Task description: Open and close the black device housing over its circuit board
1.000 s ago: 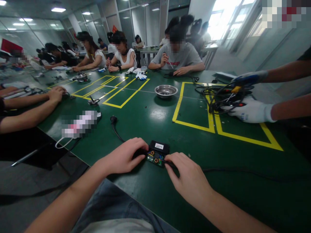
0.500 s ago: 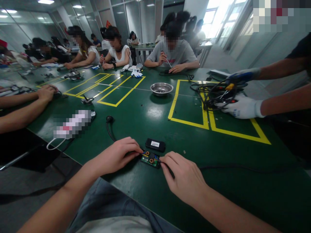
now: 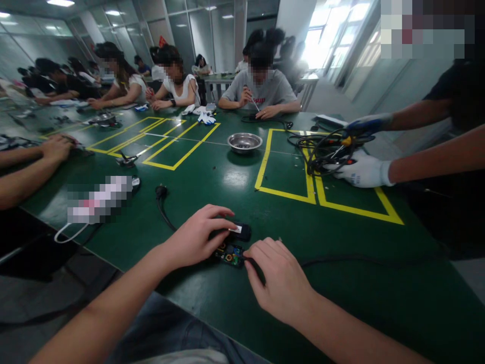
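Observation:
A small black housing with a green circuit board and copper coils (image 3: 229,257) lies on the table in front of me. My right hand (image 3: 282,275) pinches the black cable at the right end of that housing. Just beyond the board is a black cover (image 3: 246,232) with a white label. Over the cover's left part reaches my left hand (image 3: 202,235), fingers apart, fingertips at the label; whether they touch it I cannot tell. The left hand hides part of the board. A black plug (image 3: 161,191) on a cord lies farther left.
Beyond my hands stands a metal bowl (image 3: 244,142) with small parts inside. At right, a co-worker's gloved hands (image 3: 359,169) hold a bundle of black cables (image 3: 314,151). A pixelated white object (image 3: 102,199) lies left. Yellow tape (image 3: 284,194) marks the green table.
My left hand has left the board's left end and moved up and right over the labelled cover. My right hand stays at the cable end. The view has shifted slightly.

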A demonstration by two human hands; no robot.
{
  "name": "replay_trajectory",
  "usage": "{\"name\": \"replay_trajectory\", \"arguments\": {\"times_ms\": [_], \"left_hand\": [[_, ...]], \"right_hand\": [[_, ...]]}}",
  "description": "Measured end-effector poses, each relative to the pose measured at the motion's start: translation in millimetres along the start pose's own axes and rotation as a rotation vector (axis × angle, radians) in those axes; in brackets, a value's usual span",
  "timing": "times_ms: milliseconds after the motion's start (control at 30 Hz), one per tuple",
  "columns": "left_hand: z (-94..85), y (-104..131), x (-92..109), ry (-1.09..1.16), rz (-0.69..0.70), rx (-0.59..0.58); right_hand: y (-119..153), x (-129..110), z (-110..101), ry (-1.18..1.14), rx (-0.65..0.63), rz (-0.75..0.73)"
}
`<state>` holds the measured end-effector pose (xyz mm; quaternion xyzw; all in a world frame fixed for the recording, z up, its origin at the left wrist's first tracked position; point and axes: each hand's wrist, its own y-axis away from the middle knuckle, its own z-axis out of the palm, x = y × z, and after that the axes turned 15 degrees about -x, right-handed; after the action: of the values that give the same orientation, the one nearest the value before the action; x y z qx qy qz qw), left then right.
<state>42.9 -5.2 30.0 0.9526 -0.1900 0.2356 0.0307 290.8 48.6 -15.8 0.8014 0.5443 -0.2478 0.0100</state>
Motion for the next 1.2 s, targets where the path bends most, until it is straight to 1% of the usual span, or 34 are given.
{"name": "replay_trajectory", "arguments": {"times_ms": [100,200,400,567,633,700,767,833,867,1000,1067,1200], "left_hand": [[7.1,-21,-4,-0.029,-0.042,-0.063],[9.1,-26,-8,0.010,-0.072,-0.079],[4.5,-13,-9,-0.001,-0.070,-0.115],[5.0,-16,-7,-0.006,-0.119,-0.156],[5.8,-15,-9,-0.003,-0.114,-0.136],[4.6,-9,-9,0.019,-0.083,-0.081],[0.9,1,-8,0.063,-0.042,-0.009],[-3.8,13,-5,0.103,-0.015,0.024],[-5.5,18,-3,0.113,0.002,0.006],[-4.6,30,5,0.108,0.033,-0.150],[-0.8,30,8,0.103,0.044,-0.164],[5.5,27,10,0.075,0.079,-0.136]], "right_hand": [[0,0,1,-0.016,0.003,0.014],[-1,0,1,-0.034,-0.004,0.021],[-2,-1,2,-0.049,-0.020,0.027],[-2,0,1,-0.071,-0.046,0.056],[-2,0,1,-0.073,-0.047,0.073],[-2,0,-1,-0.074,-0.041,0.097],[-1,-1,-2,-0.080,-0.036,0.125],[-1,-2,-3,-0.089,-0.043,0.146],[0,-2,-4,-0.095,-0.051,0.153],[0,-3,-5,-0.133,-0.072,0.175],[0,-4,-5,-0.145,-0.079,0.170],[-2,-2,-4,-0.132,-0.127,0.161]]}}
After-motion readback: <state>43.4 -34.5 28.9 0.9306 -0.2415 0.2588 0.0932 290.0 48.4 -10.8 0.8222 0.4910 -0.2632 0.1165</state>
